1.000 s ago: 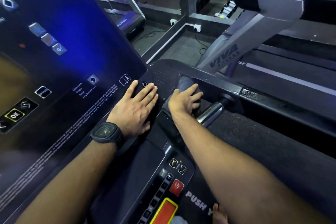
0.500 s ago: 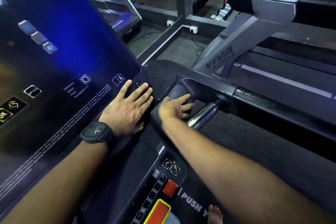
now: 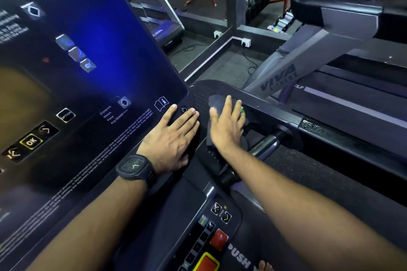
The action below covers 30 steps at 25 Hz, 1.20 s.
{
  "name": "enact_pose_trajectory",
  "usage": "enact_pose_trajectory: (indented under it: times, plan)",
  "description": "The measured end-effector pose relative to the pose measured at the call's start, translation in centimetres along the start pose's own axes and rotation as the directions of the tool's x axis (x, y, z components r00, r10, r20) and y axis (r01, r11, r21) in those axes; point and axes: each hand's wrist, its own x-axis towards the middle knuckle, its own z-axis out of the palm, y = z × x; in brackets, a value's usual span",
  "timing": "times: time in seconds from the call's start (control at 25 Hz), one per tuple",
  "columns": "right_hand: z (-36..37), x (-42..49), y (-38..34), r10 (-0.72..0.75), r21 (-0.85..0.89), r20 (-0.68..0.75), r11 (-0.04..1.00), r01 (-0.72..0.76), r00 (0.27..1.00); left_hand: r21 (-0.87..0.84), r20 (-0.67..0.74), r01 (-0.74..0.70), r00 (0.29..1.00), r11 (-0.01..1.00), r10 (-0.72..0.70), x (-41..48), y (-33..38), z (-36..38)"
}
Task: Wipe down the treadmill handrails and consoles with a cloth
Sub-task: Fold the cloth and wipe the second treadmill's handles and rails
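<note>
Head view shows the right hand (image 3: pixel 226 125) flat, fingers straight, pressing the dark cloth (image 3: pixel 214 102) onto the console corner (image 3: pixel 199 99) above the handrail (image 3: pixel 264 145), while the left hand (image 3: pixel 174 136), spread flat beside the screen (image 3: pixel 88 72), could slip and trigger a control

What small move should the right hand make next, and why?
Probably slide the cloth rightward along the black handrail. The right hand presses it flat at the rail's console end, the left hand rests flat on the console corner, and the rail farther right lies beyond the cloth.
</note>
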Motion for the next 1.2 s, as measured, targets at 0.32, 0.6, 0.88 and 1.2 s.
enact_pose_trajectory:
  times: [0.32, 0.6, 0.88, 1.2]
  plan:
    - [-2.2, 6.0, 0.5, -0.496, -0.394, 0.094, 0.778, 0.490, 0.863, -0.031, -0.004, 0.019, 1.000, 0.999, -0.019, 0.0, 0.0, -0.1]
    - [-3.4, 9.3, -0.5, -0.550, -0.494, 0.202, 0.657, 0.569, 0.810, -0.034, -0.023, 0.117, 0.993, 0.993, -0.118, -0.2, -0.2, -0.5]
    - [-3.2, 10.0, -1.8, -0.592, -0.521, 0.369, 0.507, 0.687, 0.717, -0.048, -0.013, 0.119, 0.993, 0.992, -0.120, 0.0, -0.1, -0.4]
    - [-2.8, 10.6, -2.7, -0.607, -0.484, 0.476, 0.424, 0.765, 0.637, -0.066, -0.027, 0.111, 0.993, 0.992, -0.113, -0.1, 0.0, -0.4]
